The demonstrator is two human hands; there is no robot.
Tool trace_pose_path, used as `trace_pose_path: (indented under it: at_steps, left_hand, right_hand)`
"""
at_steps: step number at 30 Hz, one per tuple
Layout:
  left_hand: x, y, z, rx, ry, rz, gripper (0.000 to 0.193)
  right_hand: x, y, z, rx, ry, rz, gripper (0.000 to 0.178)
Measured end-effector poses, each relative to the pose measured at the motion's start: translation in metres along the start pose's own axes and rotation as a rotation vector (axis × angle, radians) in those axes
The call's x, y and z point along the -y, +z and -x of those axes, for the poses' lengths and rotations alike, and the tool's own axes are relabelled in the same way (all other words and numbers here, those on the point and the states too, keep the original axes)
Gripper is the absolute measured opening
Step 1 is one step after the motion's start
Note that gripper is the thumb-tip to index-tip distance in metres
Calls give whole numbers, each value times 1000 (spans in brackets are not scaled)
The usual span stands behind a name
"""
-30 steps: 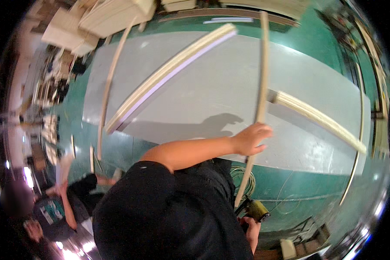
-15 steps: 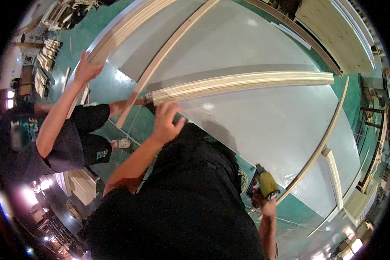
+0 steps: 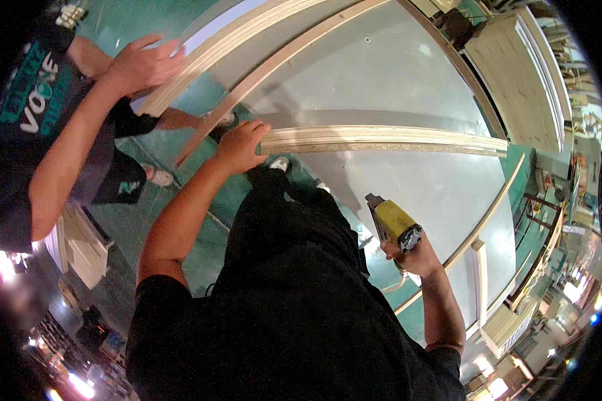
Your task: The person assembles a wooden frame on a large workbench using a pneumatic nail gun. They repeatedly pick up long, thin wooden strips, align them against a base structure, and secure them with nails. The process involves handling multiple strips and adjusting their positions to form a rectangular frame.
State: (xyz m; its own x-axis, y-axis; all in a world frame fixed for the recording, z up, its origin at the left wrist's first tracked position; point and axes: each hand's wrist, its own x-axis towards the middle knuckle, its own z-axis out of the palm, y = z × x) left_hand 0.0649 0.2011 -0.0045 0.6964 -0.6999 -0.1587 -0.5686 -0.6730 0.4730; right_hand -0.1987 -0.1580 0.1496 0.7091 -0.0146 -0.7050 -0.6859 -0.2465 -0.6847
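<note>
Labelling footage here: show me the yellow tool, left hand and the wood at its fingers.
Yellow tool [image 3: 392, 218], head view: yellow casing.
Left hand [image 3: 239, 148], head view: its back.
Wood [image 3: 384, 139], head view: around mid-length.

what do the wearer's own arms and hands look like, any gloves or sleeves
Both arms come out of short, plain black sleeves: the left sleeve ends near the elbow, and so does the right sleeve. Below them the forearms are bare. The left hand and right hand are ungloved, and no watch or bracelet shows on either wrist.
</note>
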Motion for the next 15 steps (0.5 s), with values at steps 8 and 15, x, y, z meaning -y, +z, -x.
trace_pose_path:
  at_steps: [8, 15]
  left_hand:
    - [-10, 38, 25, -169, -109, 199, 72]
    - [-30, 38, 19, -345, -4, 174, 75]
  right_hand:
    - [27, -26, -9, 105, -232, 390, 38]
    - [94, -25, -59, 157, -585, 948, 49]
